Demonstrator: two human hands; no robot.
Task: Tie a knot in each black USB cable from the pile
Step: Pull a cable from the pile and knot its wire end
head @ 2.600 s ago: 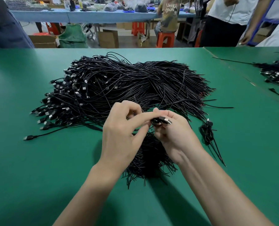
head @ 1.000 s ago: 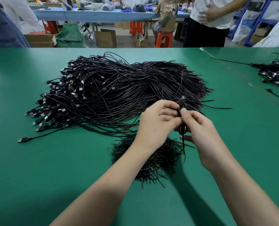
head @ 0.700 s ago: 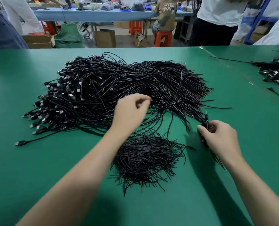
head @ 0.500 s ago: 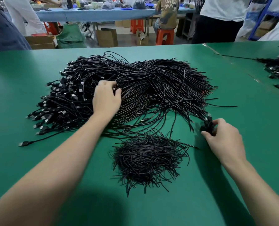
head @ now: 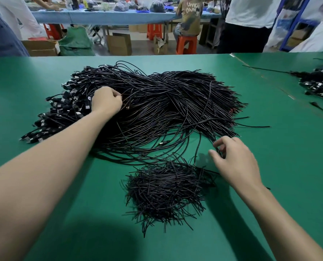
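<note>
**On the green table: hands at the cable pile**

On the pile (head: 157,102), left hand (head: 106,100) fingers are curled shut among connector ends; whether they pinch a cable cannot be told. Right hand (head: 236,161) hovers at the pile's near-right edge, fingers spread, empty.

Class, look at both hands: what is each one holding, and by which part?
The left hand is closed on cables near the plug end of the big cable pile; its exact grip is hidden. The right hand is open, holding nothing.
</note>
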